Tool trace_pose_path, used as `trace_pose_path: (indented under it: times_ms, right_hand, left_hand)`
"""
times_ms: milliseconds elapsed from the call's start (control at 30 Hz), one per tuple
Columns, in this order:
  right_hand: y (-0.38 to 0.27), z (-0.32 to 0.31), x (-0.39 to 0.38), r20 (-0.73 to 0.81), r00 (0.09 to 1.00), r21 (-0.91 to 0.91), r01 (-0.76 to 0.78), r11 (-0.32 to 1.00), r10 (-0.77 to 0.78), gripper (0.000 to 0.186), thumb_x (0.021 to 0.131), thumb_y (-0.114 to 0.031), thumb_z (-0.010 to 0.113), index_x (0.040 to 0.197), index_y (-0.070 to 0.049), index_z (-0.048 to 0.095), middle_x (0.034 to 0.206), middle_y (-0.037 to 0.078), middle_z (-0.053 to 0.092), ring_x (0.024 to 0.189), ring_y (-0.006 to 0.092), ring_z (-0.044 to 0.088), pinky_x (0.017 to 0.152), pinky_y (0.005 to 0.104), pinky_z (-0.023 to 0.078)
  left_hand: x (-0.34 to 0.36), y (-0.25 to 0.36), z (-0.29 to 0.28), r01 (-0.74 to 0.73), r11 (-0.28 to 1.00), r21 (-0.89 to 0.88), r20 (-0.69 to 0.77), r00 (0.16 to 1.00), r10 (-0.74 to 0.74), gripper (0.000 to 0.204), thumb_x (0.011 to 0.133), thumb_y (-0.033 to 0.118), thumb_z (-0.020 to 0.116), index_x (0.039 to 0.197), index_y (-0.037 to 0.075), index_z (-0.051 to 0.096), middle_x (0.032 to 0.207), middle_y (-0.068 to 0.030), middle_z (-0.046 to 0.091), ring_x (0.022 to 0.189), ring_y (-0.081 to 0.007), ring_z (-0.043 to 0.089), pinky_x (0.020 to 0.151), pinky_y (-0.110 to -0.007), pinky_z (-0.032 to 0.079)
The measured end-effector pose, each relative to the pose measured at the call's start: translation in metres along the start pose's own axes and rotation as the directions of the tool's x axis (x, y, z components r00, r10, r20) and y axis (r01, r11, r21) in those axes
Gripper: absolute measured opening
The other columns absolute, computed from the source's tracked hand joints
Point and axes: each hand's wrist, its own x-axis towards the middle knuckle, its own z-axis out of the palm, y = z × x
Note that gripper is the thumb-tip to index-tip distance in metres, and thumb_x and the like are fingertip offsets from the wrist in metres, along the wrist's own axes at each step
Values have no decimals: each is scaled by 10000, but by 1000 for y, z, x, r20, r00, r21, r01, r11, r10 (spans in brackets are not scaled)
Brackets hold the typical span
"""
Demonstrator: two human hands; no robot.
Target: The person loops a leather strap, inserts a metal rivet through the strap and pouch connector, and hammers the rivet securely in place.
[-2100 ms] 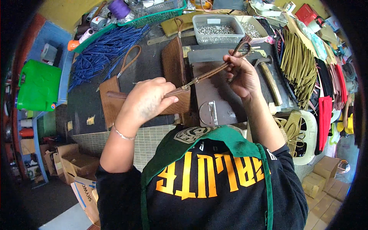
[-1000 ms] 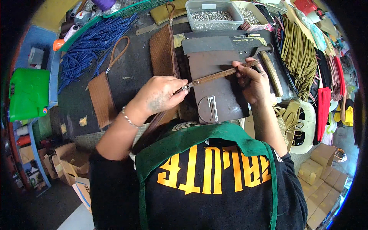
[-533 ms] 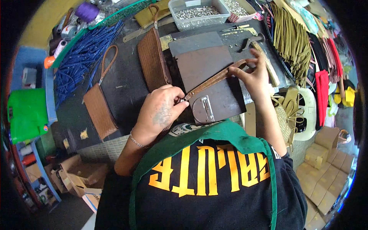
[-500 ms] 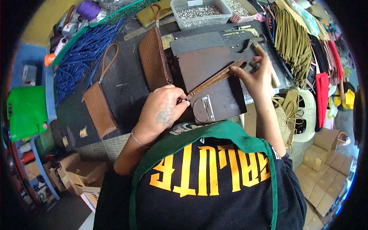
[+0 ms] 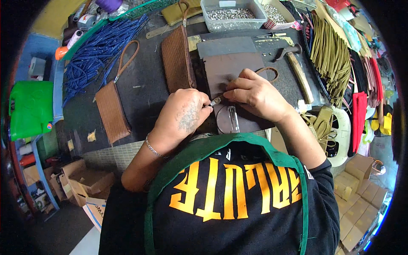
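Count: 2 hands; 2 woven brown pouches, 1 flat at left (image 5: 112, 111), 1 on edge at centre (image 5: 178, 59); 1 hammer (image 5: 295, 68); 2 clear bins of metal bits (image 5: 231, 15).
Left hand (image 5: 182, 114): fingers closed, pinching small metal clasp (image 5: 215, 101) at strap end.
Right hand (image 5: 255, 95): fingers curled, pressing thin brown strap (image 5: 267, 72) onto dark leather pad (image 5: 229, 70).
Strap: narrow, brown; loop end shows just beyond right knuckles, near hammer head.
Location: bench centre, atop pad, just beside round metal die (image 5: 229, 120).
Hidden: most of strap under right hand; clasp detail too small to make out.
Surround: blue cord pile (image 5: 100, 51) far left; olive strips (image 5: 329, 53) right.
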Motion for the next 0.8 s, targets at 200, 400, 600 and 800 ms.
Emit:
trace_pose_path:
  times_ms: [200, 400, 600, 800]
  right_hand:
    - [-2, -1, 6, 71, 996, -83, 60, 995, -54, 243, 610, -109, 558, 838, -46, 611, 864, 42, 565, 794, 214, 501, 673, 292, 450]
    - [0, -5, 8, 128, 983, -128, 145, 981, -129, 256, 626, -154, 537, 848, -47, 605, 876, 48, 555, 808, 207, 502, 643, 301, 454]
    - [-7, -2, 5, 89, 989, -183, 135, 974, -121, 156, 637, -166, 529, 755, -87, 592, 824, 27, 525, 835, 191, 485, 645, 292, 455]
    - [-3, -6, 8, 154, 981, -140, 144, 980, -122, 240, 626, -148, 536, 838, -50, 593, 881, 55, 536, 813, 215, 492, 622, 302, 450]
  left_hand:
    - [2, 2, 2, -112, 987, 114, -1, 994, 113, 143, 669, 114, 609, 721, -17, 634, 701, -162, 595, 627, -281, 587, 609, -325, 473]
    - [6, 3, 2, -127, 973, 191, -9, 991, 131, 130, 671, 110, 597, 715, -4, 641, 692, -155, 587, 634, -283, 582, 619, -343, 474]
    - [4, 6, 5, -142, 960, 243, 60, 990, 131, 104, 680, 102, 578, 687, 16, 636, 668, -146, 581, 623, -284, 581, 597, -345, 477]
    - [4, 4, 8, -148, 963, 226, -39, 986, 161, 97, 689, 104, 587, 686, 15, 626, 635, -144, 570, 589, -280, 585, 574, -335, 479]
